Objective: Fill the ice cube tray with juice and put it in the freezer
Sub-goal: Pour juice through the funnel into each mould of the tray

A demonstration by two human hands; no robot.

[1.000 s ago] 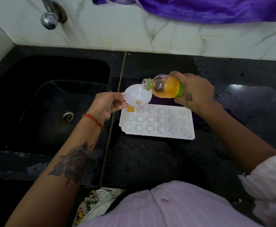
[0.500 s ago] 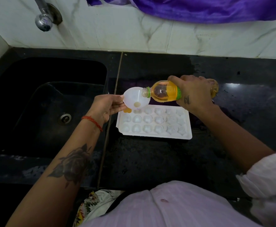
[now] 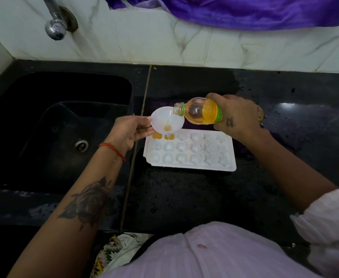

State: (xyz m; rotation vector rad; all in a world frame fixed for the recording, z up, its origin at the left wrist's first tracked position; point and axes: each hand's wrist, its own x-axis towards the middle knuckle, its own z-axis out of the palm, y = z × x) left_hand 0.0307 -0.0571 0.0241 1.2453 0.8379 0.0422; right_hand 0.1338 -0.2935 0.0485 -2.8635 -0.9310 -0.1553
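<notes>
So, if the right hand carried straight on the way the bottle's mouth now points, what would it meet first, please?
Probably the white funnel: the juice bottle in the right hand already points into its bowl, held by the left hand.

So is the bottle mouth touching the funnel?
Cannot tell. In the head view the bottle mouth overlaps the funnel rim, with no clear contact or gap.

One ice cube tray (image 3: 190, 165), one funnel (image 3: 164, 122), one juice bottle (image 3: 201, 113), two hands, one tap (image 3: 55, 29), one sink (image 3: 44, 117).

Dim, soft focus; glare on wet counter (image 3: 289, 109), wide-angle edge bending.
</notes>
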